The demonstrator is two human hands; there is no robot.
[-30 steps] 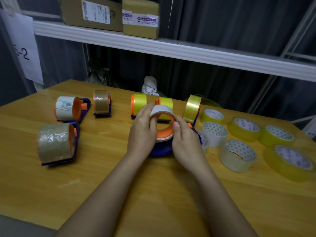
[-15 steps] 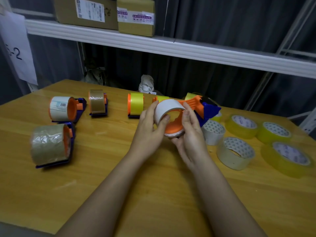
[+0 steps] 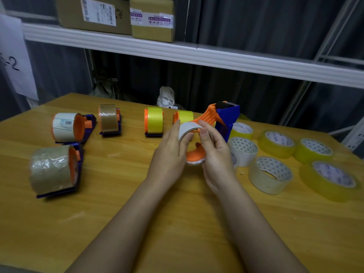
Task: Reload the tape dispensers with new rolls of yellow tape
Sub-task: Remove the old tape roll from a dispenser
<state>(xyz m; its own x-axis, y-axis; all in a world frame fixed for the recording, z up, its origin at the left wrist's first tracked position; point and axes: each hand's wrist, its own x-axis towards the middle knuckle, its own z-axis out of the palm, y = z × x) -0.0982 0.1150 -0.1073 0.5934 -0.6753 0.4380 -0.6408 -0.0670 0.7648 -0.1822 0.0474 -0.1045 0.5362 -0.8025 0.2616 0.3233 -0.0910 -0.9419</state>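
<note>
I hold an orange and blue tape dispenser (image 3: pixel 224 117) lifted above the wooden table (image 3: pixel 118 194), with its blue head tipped up and away. A white empty tape core (image 3: pixel 187 128) sits on its orange wheel. My left hand (image 3: pixel 169 152) grips the core from the left, thumb on its rim. My right hand (image 3: pixel 214 152) holds the wheel and dispenser body from the right. Yellow tape rolls (image 3: pixel 277 142) (image 3: pixel 315 150) (image 3: pixel 331 180) lie flat at the right. Two dispensers loaded with yellow tape (image 3: pixel 154 122) (image 3: pixel 185 115) stand behind my hands.
Three dispensers stand at the left: one with a white roll (image 3: pixel 67 128) and two with brown tape (image 3: pixel 109 121) (image 3: pixel 53 171). White and beige rolls (image 3: pixel 243 149) (image 3: pixel 269 174) lie just right of my right hand. A shelf (image 3: pixel 177 52) with cardboard boxes runs overhead at the back.
I lifted the dispenser off the table and turned it, so its blue head now points up and to the right. My left hand's fingers have slid round the white core.
</note>
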